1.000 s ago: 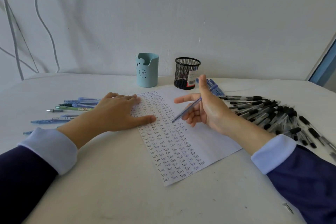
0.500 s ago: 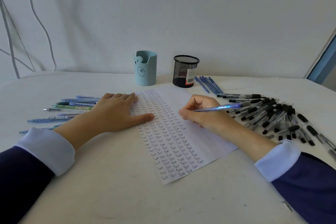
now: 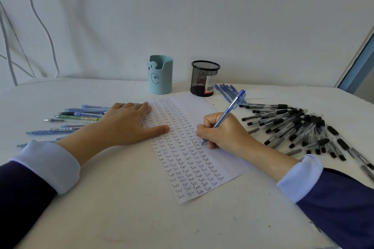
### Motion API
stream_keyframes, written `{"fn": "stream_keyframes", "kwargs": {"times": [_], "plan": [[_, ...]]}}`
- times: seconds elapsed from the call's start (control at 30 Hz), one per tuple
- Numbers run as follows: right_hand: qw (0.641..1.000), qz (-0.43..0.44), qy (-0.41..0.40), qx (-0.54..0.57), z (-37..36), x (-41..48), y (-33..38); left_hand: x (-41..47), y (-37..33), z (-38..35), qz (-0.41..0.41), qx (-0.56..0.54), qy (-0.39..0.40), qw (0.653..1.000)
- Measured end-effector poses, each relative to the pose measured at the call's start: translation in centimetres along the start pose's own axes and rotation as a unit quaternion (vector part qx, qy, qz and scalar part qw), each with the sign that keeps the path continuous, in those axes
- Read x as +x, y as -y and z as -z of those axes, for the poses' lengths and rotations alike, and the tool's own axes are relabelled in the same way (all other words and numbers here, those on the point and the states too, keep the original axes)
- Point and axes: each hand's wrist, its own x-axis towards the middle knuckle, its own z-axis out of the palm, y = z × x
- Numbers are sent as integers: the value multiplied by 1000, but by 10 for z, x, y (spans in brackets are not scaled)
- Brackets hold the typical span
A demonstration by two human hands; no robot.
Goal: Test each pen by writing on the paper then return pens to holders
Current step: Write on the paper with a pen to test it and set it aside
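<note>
White paper (image 3: 199, 107), its left part filled with rows of the word "Test", lies at an angle on the pale table (image 3: 121, 218). The step in hand is the writing test. It is best done, I judge, with light, even pressure and one short word in the bare strip right of the last column, so a faint or skipping line shows at once (the sheet must not slide meanwhile).

The right hand (image 3: 222, 133) is curled tight round a blue ballpoint pen (image 3: 228, 110), pinching it low on the barrel. The tip is down on the paper at the right edge of the written rows. The left hand (image 3: 125, 125) lies flat, fingers straight and thumb spread, pressing the sheet's left side.

To the right sprawls a heap of black-capped pens (image 3: 293, 125), and to the left lies a loose row of mixed pens (image 3: 81, 116). Farthest stand the pale blue bear holder (image 3: 160, 76) and the black mesh holder (image 3: 204, 79). A few blue pens (image 3: 226, 91) lie just right of the mesh one.
</note>
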Motion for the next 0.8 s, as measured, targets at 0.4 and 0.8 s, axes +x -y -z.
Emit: {"fn": "stream_keyframes", "kwargs": {"times": [0.4, 0.8], "plan": [[1000, -13, 10, 6, 3, 0, 2, 1, 1, -1, -1, -4, -3, 1000], [1000, -11, -2, 7, 4, -1, 4, 0, 0, 0, -3, 0, -2, 1000]]}}
